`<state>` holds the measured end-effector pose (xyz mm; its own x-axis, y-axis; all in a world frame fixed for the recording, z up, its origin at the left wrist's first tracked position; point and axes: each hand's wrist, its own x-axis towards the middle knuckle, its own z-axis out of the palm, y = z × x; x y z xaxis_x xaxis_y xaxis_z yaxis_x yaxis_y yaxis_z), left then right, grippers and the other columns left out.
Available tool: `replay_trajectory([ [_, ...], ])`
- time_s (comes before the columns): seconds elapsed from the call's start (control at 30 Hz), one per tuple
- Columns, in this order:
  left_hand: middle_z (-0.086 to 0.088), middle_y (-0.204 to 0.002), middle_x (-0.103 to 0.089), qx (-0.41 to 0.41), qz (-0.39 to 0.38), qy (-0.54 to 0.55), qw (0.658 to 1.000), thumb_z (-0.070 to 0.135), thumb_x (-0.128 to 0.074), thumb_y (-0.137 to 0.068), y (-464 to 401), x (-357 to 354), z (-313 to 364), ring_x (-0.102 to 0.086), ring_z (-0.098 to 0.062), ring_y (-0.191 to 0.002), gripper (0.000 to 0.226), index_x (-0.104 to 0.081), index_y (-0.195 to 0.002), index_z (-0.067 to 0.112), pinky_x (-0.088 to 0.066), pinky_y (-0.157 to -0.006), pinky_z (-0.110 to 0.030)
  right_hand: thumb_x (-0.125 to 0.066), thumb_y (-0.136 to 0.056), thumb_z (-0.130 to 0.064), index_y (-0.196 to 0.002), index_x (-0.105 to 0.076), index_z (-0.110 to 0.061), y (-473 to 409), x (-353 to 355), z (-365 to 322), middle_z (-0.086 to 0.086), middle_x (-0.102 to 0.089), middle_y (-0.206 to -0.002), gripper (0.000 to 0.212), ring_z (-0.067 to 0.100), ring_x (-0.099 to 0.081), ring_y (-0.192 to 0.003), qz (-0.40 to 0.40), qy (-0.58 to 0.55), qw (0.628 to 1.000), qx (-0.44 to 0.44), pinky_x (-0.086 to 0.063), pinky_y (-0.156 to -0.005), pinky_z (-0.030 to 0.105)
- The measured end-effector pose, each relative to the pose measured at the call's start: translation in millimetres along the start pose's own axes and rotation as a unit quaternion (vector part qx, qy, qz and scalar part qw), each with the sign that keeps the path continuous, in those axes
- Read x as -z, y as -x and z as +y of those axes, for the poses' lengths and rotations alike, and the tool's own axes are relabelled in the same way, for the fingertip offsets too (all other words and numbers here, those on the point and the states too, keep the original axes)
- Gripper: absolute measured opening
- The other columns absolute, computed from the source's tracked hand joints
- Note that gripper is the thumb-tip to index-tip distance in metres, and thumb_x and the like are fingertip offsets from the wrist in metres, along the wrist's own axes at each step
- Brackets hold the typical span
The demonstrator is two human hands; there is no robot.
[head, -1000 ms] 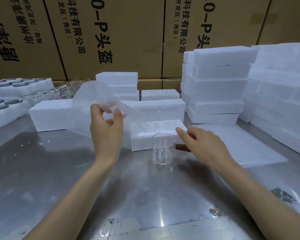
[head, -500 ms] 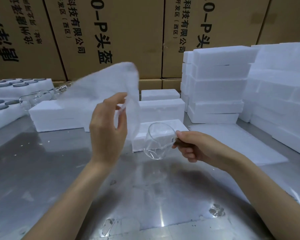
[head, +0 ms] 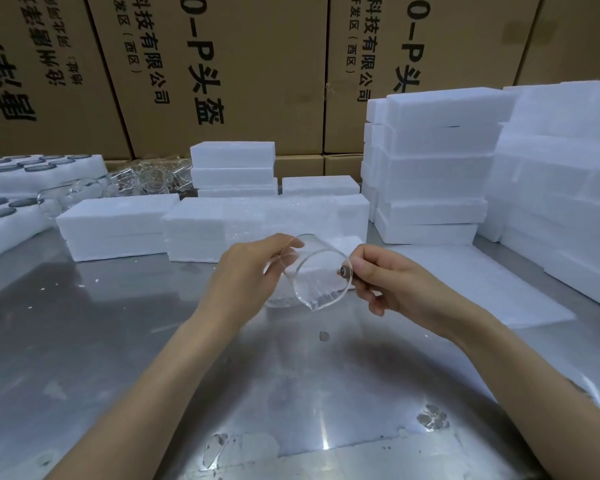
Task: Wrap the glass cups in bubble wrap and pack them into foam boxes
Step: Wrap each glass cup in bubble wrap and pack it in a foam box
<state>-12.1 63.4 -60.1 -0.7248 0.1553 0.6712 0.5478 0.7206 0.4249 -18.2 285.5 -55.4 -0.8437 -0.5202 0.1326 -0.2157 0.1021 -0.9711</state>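
Grip: right hand [head: 392,284] pinches glass cup [head: 321,277] handle; left hand [head: 245,282] holds its base.
Cup: clear, tilted.
Unclear: bubble wrap.

Steel table [head: 84,341] w/ cardboard cartons [head: 257,81] behind.

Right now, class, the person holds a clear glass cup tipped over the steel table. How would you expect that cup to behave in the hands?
Probably fragile: the glass cup has thin clear walls. Likely slippery too, being smooth, so the right hand pinching its dark handle while the left hand steadies the rim seems wise. Laid sideways on the steel table, its round body might roll.
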Motion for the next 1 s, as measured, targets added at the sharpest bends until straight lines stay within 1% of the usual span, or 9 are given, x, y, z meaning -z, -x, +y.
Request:
replay_trajectory([
  [0.1, 0.025, -0.082, -0.066, 0.023, 0.066, 0.049, 0.996, 0.005, -0.066, -0.088, 0, -1, 1, -0.065, 0.003, -0.084, 0.013, -0.073, -0.085, 0.016, -0.043, -0.077, -0.007, -0.052, -0.096, -0.031, -0.083, -0.055, -0.015, -1, -1, -1, -0.007, -0.051, -0.069, 0.021, 0.009, -0.044, -0.058, 0.05, 0.041, 0.998, 0.009, -0.04, -0.052, 0.02],
  [0.2, 0.024, -0.088, -0.068, 0.068, 0.109, 0.116, 0.985, 0.01, -0.069, -0.088, -2, -2, 3, -0.063, 0.012, -0.086, 0.012, -0.076, -0.095, 0.016, -0.042, -0.081, -0.003, -0.051, -0.097, -0.024, -0.083, -0.058, -0.016, -1, -5, -3, -0.01, -0.057, -0.07, 0.017, 0.009, -0.044, -0.053, 0.08, 0.073, 0.994, 0.023, -0.04, -0.051, 0.02],
  [0.3, 0.021, -0.094, -0.069, 0.102, 0.145, 0.163, 0.971, 0.017, -0.068, -0.089, -4, 0, 6, -0.063, 0.01, -0.094, 0.015, -0.074, -0.099, 0.025, -0.045, -0.086, -0.006, -0.051, -0.097, -0.021, -0.083, -0.058, -0.014, -2, -9, -4, -0.012, -0.06, -0.069, 0.017, 0.011, -0.043, -0.049, 0.092, 0.101, 0.99, 0.034, -0.038, -0.049, 0.018],
  [0.4, 0.022, -0.098, -0.068, 0.081, 0.159, 0.148, 0.973, 0.02, -0.067, -0.089, -2, 0, 12, -0.063, 0.007, -0.1, 0.016, -0.071, -0.101, 0.031, -0.046, -0.09, -0.011, -0.052, -0.096, -0.022, -0.081, -0.057, -0.013, -3, -12, -4, -0.013, -0.061, -0.066, 0.018, 0.007, -0.044, -0.042, 0.109, 0.118, 0.986, 0.039, -0.037, -0.045, 0.016],
  [0.57, 0.012, -0.108, -0.066, -0.02, 0.17, 0.094, 0.981, 0.017, -0.064, -0.09, 2, -8, 25, -0.06, 0.0, -0.107, 0.022, -0.071, -0.111, 0.014, -0.045, -0.092, -0.009, -0.053, -0.095, -0.026, -0.083, -0.058, -0.011, -7, -19, 1, -0.012, -0.063, -0.064, 0.02, 0.008, -0.044, -0.038, 0.161, 0.102, 0.981, 0.045, -0.037, -0.04, 0.017],
  [0.7, 0.004, -0.113, -0.067, -0.079, 0.156, 0.056, 0.983, 0.014, -0.063, -0.09, 5, -11, 29, -0.063, -0.007, -0.108, 0.023, -0.071, -0.112, 0.01, -0.048, -0.094, -0.017, -0.053, -0.095, -0.032, -0.086, -0.057, -0.014, -10, -27, 7, -0.01, -0.065, -0.066, 0.022, 0.009, -0.046, -0.038, 0.214, 0.099, 0.97, 0.061, -0.037, -0.04, 0.019],
  [0.83, -0.003, -0.119, -0.067, -0.126, 0.138, 0.024, 0.982, 0.008, -0.063, -0.089, 8, -19, 36, -0.062, -0.018, -0.116, 0.026, -0.069, -0.114, 0.007, -0.051, -0.096, -0.033, -0.054, -0.094, -0.033, -0.087, -0.056, -0.016, -10, -37, 10, -0.008, -0.066, -0.071, 0.018, 0.012, -0.056, -0.044, 0.229, 0.084, 0.963, 0.11, -0.042, -0.043, 0.021],
  [0.93, -0.006, -0.12, -0.066, -0.17, 0.144, 0.018, 0.975, 0.009, -0.062, -0.091, 10, -23, 39, -0.06, -0.02, -0.118, 0.025, -0.068, -0.115, 0.005, -0.05, -0.097, -0.04, -0.052, -0.094, -0.033, -0.089, -0.054, -0.016, -11, -45, 13, -0.008, -0.066, -0.074, 0.017, 0.014, -0.067, -0.058, 0.219, 0.074, 0.964, 0.132, -0.05, -0.05, 0.023],
  [1.0, -0.007, -0.121, -0.066, -0.2, 0.143, 0.027, 0.969, 0.007, -0.061, -0.09, 13, -26, 43, -0.06, -0.02, -0.118, 0.025, -0.068, -0.114, 0.005, -0.05, -0.097, -0.041, -0.049, -0.097, -0.023, -0.092, -0.055, -0.016, -13, -48, 14, -0.009, -0.067, -0.075, 0.01, 0.011, -0.068, -0.067, 0.222, 0.08, 0.961, 0.146, -0.055, -0.057, 0.025],
])
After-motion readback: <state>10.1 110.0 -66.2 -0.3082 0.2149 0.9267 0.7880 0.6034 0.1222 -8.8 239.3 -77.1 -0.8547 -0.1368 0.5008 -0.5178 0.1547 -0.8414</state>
